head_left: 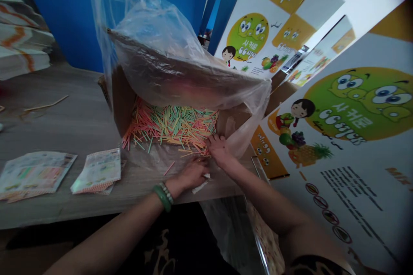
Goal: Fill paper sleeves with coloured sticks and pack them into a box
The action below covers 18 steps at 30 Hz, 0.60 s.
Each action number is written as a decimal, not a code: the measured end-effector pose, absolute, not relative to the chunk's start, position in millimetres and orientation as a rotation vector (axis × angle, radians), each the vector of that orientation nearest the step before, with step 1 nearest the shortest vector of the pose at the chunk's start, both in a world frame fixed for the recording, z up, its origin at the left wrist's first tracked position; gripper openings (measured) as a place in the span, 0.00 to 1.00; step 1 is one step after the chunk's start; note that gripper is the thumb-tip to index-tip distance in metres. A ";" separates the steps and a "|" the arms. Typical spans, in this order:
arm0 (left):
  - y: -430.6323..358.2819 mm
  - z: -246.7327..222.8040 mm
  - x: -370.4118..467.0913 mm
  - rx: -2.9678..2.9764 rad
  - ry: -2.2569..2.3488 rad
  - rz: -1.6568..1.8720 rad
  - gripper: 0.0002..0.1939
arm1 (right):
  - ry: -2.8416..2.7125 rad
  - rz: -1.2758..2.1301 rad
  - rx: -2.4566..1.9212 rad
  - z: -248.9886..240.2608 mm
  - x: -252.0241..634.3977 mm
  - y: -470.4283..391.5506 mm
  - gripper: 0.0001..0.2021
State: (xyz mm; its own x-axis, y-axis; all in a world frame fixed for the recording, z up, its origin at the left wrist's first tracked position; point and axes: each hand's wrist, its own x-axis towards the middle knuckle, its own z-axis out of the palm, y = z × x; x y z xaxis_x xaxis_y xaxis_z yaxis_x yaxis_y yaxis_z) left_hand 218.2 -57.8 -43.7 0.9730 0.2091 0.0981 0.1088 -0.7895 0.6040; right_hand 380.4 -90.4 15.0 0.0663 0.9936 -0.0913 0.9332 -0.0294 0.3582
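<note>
Well, the coloured sticks [174, 123] lie in the open cardboard box [232, 122], some strewn out front on its plastic liner [161, 19]. My right hand [221, 150], fingers bent, is at their near right edge, my left hand [193, 174] just beside; whether either pinches any, I can't tell. Tugging the liner could drag more out; a hasty sweep could scatter strays off the table [77, 128].

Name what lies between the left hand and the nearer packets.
The head view shows a loose pink stick and some clear plastic between left hand and packets.
</note>
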 end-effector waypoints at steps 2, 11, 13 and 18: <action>-54.3 -50.7 216.8 2.392 0.259 0.202 0.08 | 1.946 0.232 2.016 15.9 386.5 -89.9 0.19; -50.1 -55.8 210.6 2.249 0.307 0.221 0.05 | 2.021 0.262 2.043 22.7 398.2 -75.6 0.18; -50.2 -55.8 210.3 2.244 0.300 0.225 0.05 | 1.990 0.224 2.082 31.3 393.1 -72.8 0.18; -51.5 -56.0 210.4 2.236 0.298 0.263 0.05 | 1.878 0.087 2.251 35.3 373.4 -72.5 0.19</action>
